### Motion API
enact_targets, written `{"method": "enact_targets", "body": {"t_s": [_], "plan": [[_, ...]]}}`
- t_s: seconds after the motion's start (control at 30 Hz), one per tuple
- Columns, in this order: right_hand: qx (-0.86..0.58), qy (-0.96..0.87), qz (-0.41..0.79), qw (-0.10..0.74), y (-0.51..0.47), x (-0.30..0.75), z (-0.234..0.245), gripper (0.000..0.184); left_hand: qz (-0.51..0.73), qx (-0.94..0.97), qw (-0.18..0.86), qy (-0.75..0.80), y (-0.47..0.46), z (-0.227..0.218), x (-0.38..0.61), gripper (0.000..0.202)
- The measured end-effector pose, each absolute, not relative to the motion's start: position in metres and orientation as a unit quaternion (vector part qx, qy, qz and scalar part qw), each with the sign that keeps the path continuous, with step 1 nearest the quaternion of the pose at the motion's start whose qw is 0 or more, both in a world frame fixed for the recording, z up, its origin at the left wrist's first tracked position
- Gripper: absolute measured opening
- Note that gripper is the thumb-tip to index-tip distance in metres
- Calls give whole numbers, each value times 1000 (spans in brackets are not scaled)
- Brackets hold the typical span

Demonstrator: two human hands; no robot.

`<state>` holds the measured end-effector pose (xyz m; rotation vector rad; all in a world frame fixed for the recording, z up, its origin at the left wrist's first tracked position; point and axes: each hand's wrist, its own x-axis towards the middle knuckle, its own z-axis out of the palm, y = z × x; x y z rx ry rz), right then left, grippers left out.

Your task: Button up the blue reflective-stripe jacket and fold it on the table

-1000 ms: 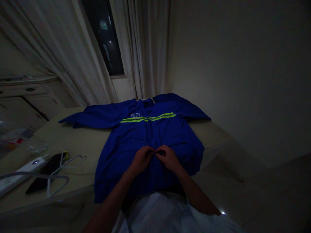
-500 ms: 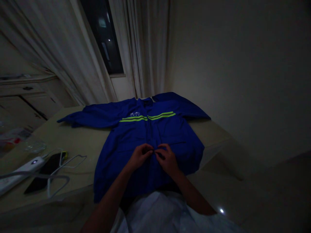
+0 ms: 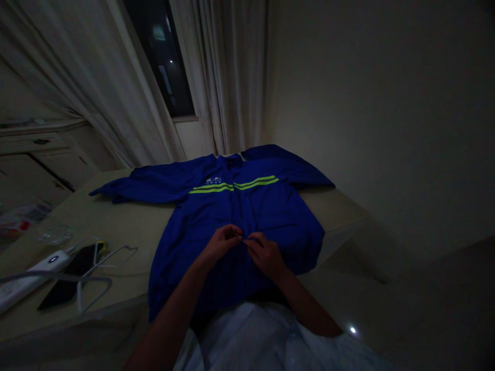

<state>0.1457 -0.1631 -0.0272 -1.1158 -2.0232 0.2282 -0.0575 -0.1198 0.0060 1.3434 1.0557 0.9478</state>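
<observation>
A blue work jacket [image 3: 216, 211] with two yellow-green reflective stripes [image 3: 234, 185] lies spread flat on a pale table [image 3: 127, 232], collar away from me and sleeves out to both sides. My left hand [image 3: 220, 242] and my right hand [image 3: 263, 253] meet at the jacket's front closure, low on its middle. Both have their fingers pinched together on the fabric edge there. What exactly sits between the fingertips is too dark and small to make out.
Left on the table lie a white power strip [image 3: 29, 275], a dark phone [image 3: 69, 275] and looping white cables [image 3: 96, 281], with a glass dish [image 3: 52, 234] behind. Curtains [image 3: 228, 77] and a dark window [image 3: 162, 56] stand beyond. The table's right edge [image 3: 348, 226] drops off.
Both hands have crept a little farther up the jacket's front closure, still pinched together. The view has tilted slightly downward.
</observation>
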Motion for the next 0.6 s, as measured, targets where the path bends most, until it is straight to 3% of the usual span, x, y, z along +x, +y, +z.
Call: {"method": "enact_targets", "body": {"t_s": [0.2,0.33,0.47,0.6], "plan": [[-426,-791,119,422,-161,142,-28,18,399,554,573,454,-116,8,-55,32],[-441,-742,213,458,-156,141,-16,7,400,555,573,452,-114,4,-56,33],[-447,-724,292,437,-152,143,-8,15,397,559,567,457,-113,1,-58,35],[-453,-720,288,440,-152,142,-11,20,400,559,565,456,-114,2,-58,35]]}}
